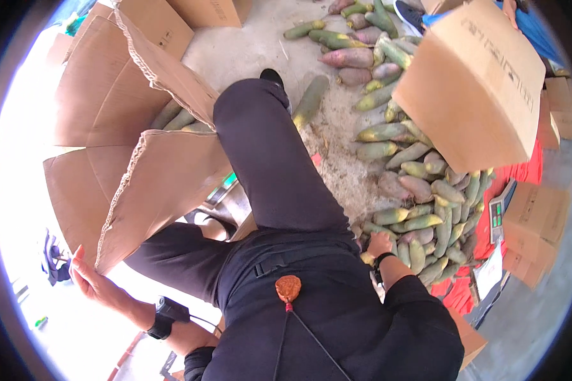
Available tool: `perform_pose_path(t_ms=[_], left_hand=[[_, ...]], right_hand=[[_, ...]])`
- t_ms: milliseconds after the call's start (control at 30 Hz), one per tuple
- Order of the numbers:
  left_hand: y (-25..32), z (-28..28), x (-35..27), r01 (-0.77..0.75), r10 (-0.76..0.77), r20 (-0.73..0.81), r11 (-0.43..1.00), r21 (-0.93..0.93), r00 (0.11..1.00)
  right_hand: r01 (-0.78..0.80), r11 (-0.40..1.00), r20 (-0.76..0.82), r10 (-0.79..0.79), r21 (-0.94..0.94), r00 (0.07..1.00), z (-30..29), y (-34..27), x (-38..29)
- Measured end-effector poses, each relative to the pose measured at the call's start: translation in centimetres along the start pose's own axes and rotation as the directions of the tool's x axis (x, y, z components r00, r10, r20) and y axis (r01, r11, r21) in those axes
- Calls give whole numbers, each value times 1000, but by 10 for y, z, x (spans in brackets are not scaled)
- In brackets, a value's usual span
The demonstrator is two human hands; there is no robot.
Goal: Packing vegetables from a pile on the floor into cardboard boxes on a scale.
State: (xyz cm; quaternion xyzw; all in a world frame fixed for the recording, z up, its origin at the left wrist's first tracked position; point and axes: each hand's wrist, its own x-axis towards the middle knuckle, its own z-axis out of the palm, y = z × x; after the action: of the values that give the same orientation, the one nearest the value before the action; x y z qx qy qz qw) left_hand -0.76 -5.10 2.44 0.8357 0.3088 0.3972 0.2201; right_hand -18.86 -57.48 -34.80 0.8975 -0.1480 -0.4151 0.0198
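Observation:
Long green and purplish radishes (pixel 417 221) lie heaped on the floor at my right. My right hand (pixel 380 244) reaches down to the near edge of this heap; its fingertips are partly hidden, so a grip cannot be made out. At the left, my left hand (pixel 89 281) is raised with its fingers extended, beside the outer edge of a cardboard carton flap (pixel 171 176), and holds nothing visible. The tall open carton stands left of my knee with its flaps up. Several green radishes (pixel 178 116) show inside it.
A co-worker's hand (pixel 510 12) is at a tilted cardboard box (pixel 476 85) above the heap. A scale with a lit display (pixel 497 214) stands by red cloth (pixel 486 238). More cartons (pixel 536 224) stand at the right. One radish (pixel 311 100) lies beside my shoe.

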Motion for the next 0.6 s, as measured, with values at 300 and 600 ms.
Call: perform_pose_path(t_ms=[300,600], left_hand=[[-14,-11,11,-119,114,54,986,117,992],[-16,-9,9,-58,54,85,998,40,995]], right_hand=[[-77,997,33,77,-18,996,-10,-11,2],[-42,995,155,27,91,988,-30,-4,-15]])
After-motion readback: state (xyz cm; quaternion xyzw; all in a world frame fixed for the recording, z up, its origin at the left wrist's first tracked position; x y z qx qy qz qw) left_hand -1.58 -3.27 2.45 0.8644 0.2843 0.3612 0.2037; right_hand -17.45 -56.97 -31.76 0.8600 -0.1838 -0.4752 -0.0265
